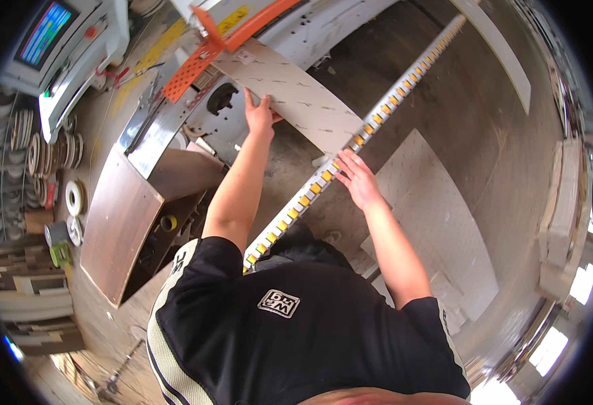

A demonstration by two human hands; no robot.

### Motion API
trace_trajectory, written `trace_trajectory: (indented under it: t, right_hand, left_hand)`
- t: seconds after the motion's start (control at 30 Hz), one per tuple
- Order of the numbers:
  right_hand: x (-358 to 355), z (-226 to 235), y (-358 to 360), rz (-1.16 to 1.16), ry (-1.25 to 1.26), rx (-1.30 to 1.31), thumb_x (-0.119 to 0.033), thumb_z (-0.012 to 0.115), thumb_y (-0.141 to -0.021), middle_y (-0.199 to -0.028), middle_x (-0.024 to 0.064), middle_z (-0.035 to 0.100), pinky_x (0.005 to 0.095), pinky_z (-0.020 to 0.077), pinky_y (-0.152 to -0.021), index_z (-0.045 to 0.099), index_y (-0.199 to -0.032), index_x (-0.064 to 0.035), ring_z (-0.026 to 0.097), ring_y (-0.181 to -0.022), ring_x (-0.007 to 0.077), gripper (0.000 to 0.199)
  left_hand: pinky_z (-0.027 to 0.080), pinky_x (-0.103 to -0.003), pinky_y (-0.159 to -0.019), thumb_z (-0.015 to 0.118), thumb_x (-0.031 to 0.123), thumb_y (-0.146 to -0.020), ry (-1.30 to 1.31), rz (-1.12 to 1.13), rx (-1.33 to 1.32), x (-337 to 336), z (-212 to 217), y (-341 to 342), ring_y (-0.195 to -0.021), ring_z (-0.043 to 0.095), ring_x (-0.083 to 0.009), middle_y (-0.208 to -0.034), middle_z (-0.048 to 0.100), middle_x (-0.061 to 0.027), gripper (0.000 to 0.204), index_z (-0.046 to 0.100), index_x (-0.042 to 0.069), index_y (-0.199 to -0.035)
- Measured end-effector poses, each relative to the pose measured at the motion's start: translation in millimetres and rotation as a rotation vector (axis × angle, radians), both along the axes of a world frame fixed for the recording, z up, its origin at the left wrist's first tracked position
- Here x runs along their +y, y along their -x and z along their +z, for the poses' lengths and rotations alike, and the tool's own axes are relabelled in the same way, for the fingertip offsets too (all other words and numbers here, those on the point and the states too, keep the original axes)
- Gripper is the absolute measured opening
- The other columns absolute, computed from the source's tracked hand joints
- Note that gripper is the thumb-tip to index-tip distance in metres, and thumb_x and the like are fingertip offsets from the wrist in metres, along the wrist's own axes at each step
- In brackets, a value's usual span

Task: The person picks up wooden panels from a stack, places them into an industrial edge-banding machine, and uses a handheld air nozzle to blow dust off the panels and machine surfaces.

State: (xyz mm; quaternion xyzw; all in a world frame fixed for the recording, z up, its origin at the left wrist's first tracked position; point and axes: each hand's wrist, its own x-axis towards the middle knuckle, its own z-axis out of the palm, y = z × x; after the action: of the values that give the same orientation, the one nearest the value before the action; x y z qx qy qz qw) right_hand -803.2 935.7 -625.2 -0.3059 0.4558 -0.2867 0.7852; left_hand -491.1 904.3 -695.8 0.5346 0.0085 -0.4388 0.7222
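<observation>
A long pale panel [303, 98] with rows of small dark print lies between the orange-framed machine and a roller rail [308, 196] with yellow rollers. My left hand [261, 117] is at the panel's near left edge, a finger and the thumb raised along it and the other fingers partly hidden beneath. Over the rail, beside the panel's right end, my right hand [358, 178] has its fingers stretched out flat. Its fingertips touch or hover just above the rail; I cannot tell which.
An orange guard [252, 27] tops the machine at the back. A brown cabinet [117, 226] with tape inside stands at left, near edge-band rolls [43, 152] and a control screen [48, 32]. Another printed panel [438, 216] leans low on the right; a white board [502, 50] stands far right.
</observation>
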Motion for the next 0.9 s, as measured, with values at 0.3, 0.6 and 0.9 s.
trace_trajectory:
  t: [0.3,0.6,0.9]
  right_hand:
    - [111,-24,147,0.105,0.032,0.322,-0.045,0.061,-0.100,-0.129,0.0001,0.065,0.0335,0.0489,-0.094,0.061,-0.132,-0.0114,0.062,-0.113,0.0135,0.046]
    - [285,-59,344,-0.785,-0.293,-0.258,-0.065,0.032,-0.103,-0.148,0.0073,0.054,0.0439,0.0379,-0.113,0.046,-0.150,-0.0094,0.051,-0.133,0.0258,0.074]
    - [432,-55,485,-1.008,-0.116,-0.422,-0.053,0.047,-0.104,-0.135,0.0096,0.063,0.0421,0.0477,-0.105,0.058,-0.134,0.0006,0.060,-0.121,0.0239,0.063]
  left_hand:
    - [0.053,-0.029,-0.066,0.066,0.022,-0.099,0.091,-0.444,-0.188,52,21,107,-0.070,0.061,-0.0131,-0.079,0.063,-0.0025,0.017,0.064,0.006,-0.091]
    - [0.043,-0.043,-0.107,0.061,0.020,-0.096,0.663,-1.436,-1.233,257,62,496,-0.124,0.057,-0.0322,-0.130,0.064,-0.0136,0.035,0.063,0.007,-0.129]
    - [0.046,-0.043,-0.100,0.058,0.038,-0.096,0.408,-2.021,-1.568,272,-76,649,-0.113,0.063,-0.0285,-0.123,0.067,-0.0130,0.046,0.060,0.012,-0.135]
